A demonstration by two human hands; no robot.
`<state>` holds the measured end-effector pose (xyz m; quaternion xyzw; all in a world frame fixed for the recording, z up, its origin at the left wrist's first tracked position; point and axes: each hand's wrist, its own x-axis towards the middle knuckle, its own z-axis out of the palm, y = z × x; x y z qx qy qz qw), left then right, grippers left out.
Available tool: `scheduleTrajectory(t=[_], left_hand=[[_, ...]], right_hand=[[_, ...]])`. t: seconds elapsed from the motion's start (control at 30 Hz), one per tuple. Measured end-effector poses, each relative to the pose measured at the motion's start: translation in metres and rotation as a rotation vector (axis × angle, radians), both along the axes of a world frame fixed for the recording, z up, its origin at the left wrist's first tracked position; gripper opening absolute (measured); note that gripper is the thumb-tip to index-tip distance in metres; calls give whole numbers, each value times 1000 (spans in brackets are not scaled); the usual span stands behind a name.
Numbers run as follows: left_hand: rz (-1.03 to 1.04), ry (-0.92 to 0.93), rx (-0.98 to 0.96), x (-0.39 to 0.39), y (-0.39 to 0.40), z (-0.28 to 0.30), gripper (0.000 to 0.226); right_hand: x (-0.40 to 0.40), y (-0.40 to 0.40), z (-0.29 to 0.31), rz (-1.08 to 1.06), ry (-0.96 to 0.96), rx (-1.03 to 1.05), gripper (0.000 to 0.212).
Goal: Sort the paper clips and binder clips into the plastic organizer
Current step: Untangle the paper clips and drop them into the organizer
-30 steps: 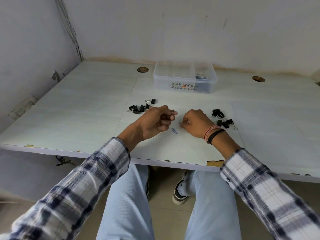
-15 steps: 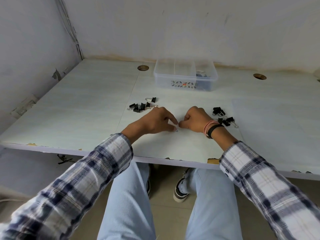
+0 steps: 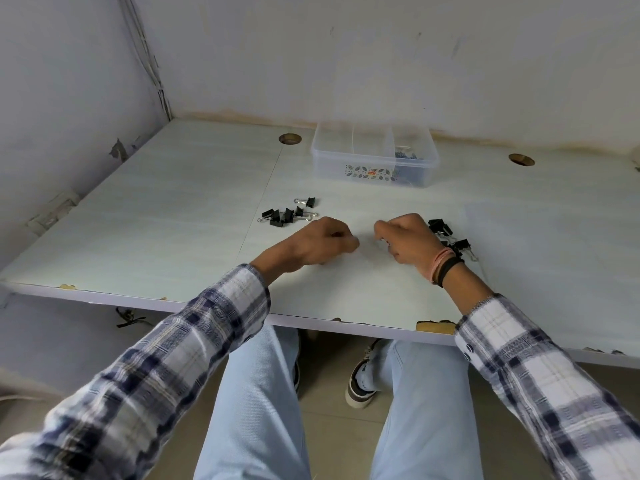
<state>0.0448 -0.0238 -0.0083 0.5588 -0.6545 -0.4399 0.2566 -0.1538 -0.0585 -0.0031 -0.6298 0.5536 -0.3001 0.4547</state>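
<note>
My left hand [image 3: 323,242] is curled shut just above the table [image 3: 194,216], its fingertips closed on a small paper clip that I can barely see. My right hand [image 3: 405,239] is a closed fist a short gap to its right; nothing shows in it. A cluster of black binder clips [image 3: 285,215] lies just beyond my left hand. More black binder clips [image 3: 440,226] lie right behind my right hand, partly hidden by the wrist. The clear plastic organizer [image 3: 332,166] stands at the back, with small paper clips [image 3: 407,155] in its right compartment.
Two round cable holes [image 3: 289,138] [image 3: 521,159] are cut in the tabletop near the back wall. Walls close in the left side and the back. The chipped front edge [image 3: 434,326] of the table runs above my knees.
The blue paper clip that lay between my hands is gone from the table; my left fingers came down on it and curled shut. Both hands rose slightly and drew a little apart.
</note>
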Motion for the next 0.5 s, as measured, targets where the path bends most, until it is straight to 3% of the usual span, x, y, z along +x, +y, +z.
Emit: scheduleTrajectory(t=[0.1,0.17,0.3,0.4,0.5], left_hand=[[229,578,233,-5,2,2,17],[324,790,337,-8,1,2,16],[378,1018,469,-20,0,5,9],[390,1113,567,-31,-4,4,22],[386,1174,647,-41,-9,1,39]], right_hand=[[-2,3,12,-50,-214,141,11],[-1,4,22,-59,-305,185,14],[4,9,38,3,-375,219,37],[15,15,49,70,-300,170,25],[27,19,56,120,-83,50,17]])
